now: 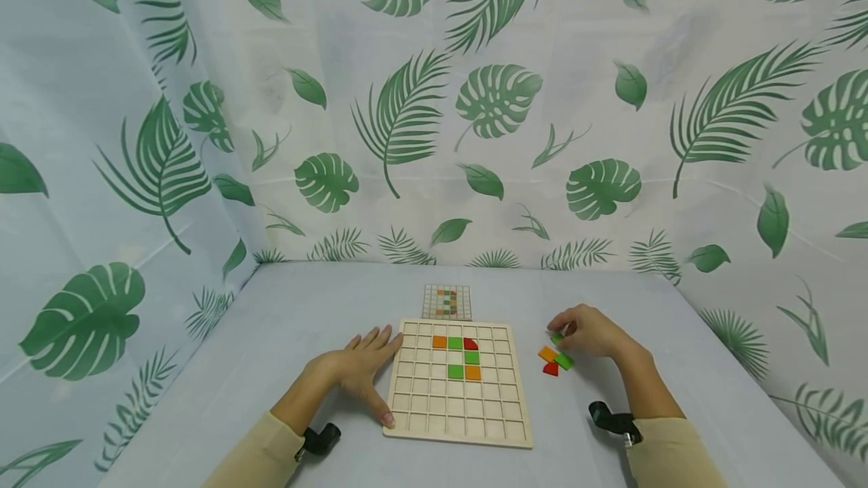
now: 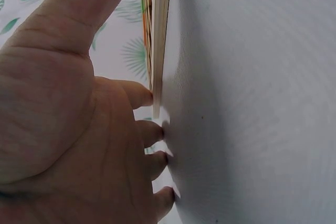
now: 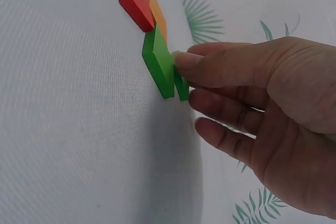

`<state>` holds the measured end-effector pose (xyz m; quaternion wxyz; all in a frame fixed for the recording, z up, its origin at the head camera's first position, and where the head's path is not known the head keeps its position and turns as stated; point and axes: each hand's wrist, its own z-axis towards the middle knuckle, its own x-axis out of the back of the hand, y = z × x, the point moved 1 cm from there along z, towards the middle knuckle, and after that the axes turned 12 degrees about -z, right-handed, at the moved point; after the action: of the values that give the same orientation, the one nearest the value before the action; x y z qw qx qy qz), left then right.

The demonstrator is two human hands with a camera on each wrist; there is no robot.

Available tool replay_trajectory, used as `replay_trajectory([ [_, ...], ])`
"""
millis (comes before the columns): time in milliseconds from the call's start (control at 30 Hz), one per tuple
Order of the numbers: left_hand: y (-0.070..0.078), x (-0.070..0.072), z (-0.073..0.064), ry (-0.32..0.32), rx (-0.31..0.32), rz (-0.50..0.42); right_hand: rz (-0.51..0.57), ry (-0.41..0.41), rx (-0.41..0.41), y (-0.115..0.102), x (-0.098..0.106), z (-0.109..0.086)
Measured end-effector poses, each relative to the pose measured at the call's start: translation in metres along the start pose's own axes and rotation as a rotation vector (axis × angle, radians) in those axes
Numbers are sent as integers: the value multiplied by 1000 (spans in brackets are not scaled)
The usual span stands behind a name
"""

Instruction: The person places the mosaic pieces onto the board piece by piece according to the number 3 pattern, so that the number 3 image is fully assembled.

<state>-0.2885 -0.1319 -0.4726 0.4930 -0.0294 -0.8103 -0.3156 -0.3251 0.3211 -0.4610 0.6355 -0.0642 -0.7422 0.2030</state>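
Note:
My left hand (image 1: 359,367) lies spread at the left side of a wooden grid board (image 1: 434,424). Its thumb rests at the board's lower left corner and a fingertip touches the edge higher up; in the left wrist view the fingers (image 2: 152,132) reach down to the tabletop. On the board sit orange, green and red tiles, among them a red rounded tile (image 1: 471,343). To the right, my right hand (image 1: 593,330) pinches a green tile (image 3: 181,85) between thumb and fingers, partly hidden. Beside it lie another green tile (image 3: 158,64), an orange tile (image 1: 547,354) and a red tile (image 1: 551,369).
A small printed card (image 1: 447,302) with a coloured grid pattern lies just beyond the board's far edge. The pale tabletop (image 1: 305,292) ends at a leaf-patterned curtain (image 1: 420,111) at the back and sides. Black wrist straps with cameras sit on both forearms.

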Motion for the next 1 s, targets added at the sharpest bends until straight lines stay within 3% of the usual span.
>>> replay_trajectory([
  [233,1,0,0,-4,19,-6,-7,-11,-29,1,-1,1],
  [733,5,1,-3,-3,13,-2,-12,-37,9,-1,-2,0],
  [1000,4,2,-3,-7,5,2,36,58,-22,-2,-1,-1],
])
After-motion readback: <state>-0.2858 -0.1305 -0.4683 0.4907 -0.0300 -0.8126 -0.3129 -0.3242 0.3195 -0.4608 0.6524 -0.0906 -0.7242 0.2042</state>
